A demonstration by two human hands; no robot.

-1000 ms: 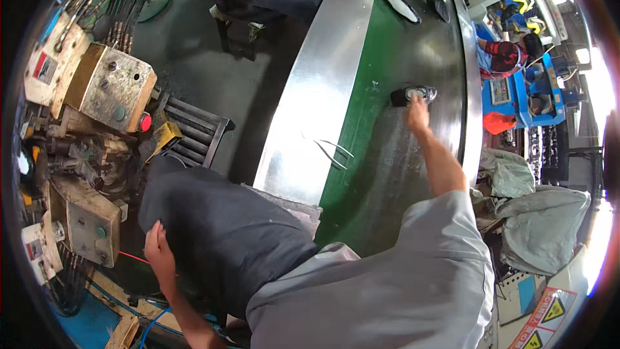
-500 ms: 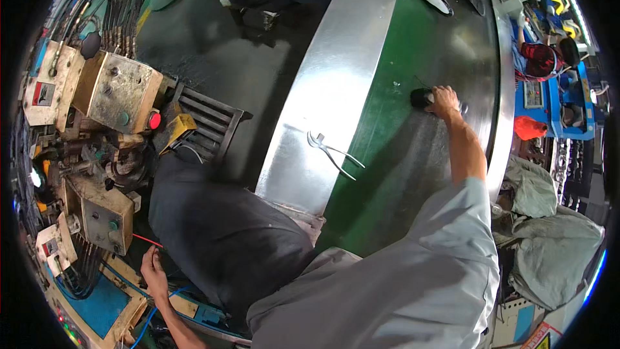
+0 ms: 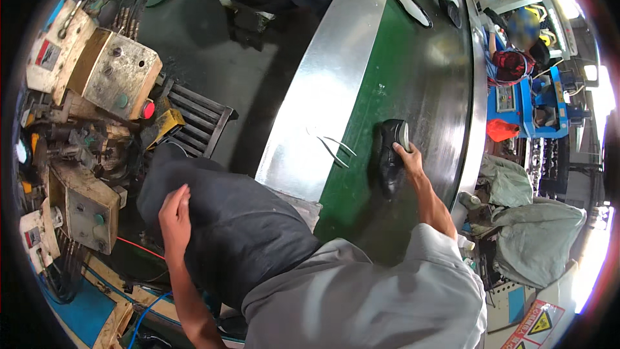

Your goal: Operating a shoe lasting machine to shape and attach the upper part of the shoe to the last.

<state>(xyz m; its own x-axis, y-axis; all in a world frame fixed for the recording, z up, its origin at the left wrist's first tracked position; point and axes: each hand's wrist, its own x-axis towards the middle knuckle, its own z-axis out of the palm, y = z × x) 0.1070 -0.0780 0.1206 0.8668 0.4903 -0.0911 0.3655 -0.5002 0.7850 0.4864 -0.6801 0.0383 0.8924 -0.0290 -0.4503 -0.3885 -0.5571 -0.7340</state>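
A black shoe (image 3: pixel 389 171) with a pale lining is gripped at its opening by my right hand (image 3: pixel 409 159), above the green conveyor belt (image 3: pixel 365 107). My left hand (image 3: pixel 174 216) is over my dark trouser leg, its fingers loosely stretched and nothing seen in them. Between my two hands, metal pincers (image 3: pixel 331 145) lie on the shiny steel ledge (image 3: pixel 310 110), their handles reaching over the belt's edge.
More shoes with white insoles, such as one shoe (image 3: pixel 412 7), lie farther up the belt. A grimy machine with a control box (image 3: pixel 116 71) stands at left beside a slatted stool (image 3: pixel 199 116). Co-workers sit at far left and far right. Grey cloth covers (image 3: pixel 539 239) hang at right.
My right hand has drawn the shoe nearer and to the left, and more of it shows. My left hand has risen from beside the machine to over my leg. The view has shifted slightly.
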